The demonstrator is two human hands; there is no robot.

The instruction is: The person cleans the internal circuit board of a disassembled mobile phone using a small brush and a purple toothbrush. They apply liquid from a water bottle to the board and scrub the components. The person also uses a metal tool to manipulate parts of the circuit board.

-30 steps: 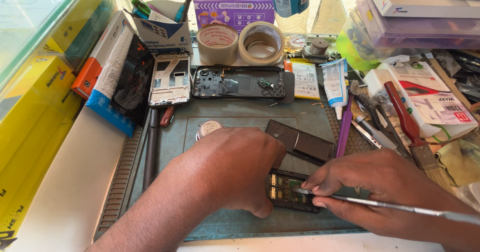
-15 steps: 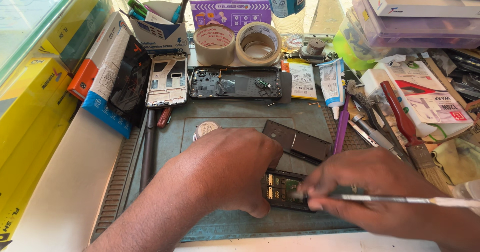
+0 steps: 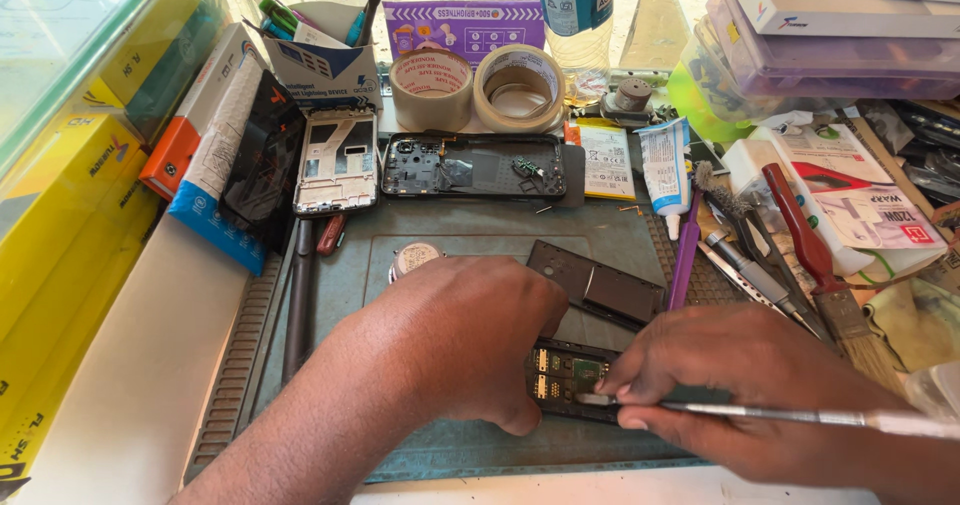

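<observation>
Left hand [image 3: 455,350] curled, pressing an opened phone [image 3: 565,377] near the mat's [image 3: 470,230] front edge, right hand [image 3: 745,385] pinching a thin metal tool [image 3: 760,415] onto it

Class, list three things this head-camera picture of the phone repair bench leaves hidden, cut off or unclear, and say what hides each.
1. Head view: the opened dark phone with green circuit board is mostly covered by the left hand and right hand.
2. Head view: the thin silver metal tool runs off the right edge; its tip is too small to read.
3. Head view: the clear plastic water bottle is cut off by the top edge.
</observation>
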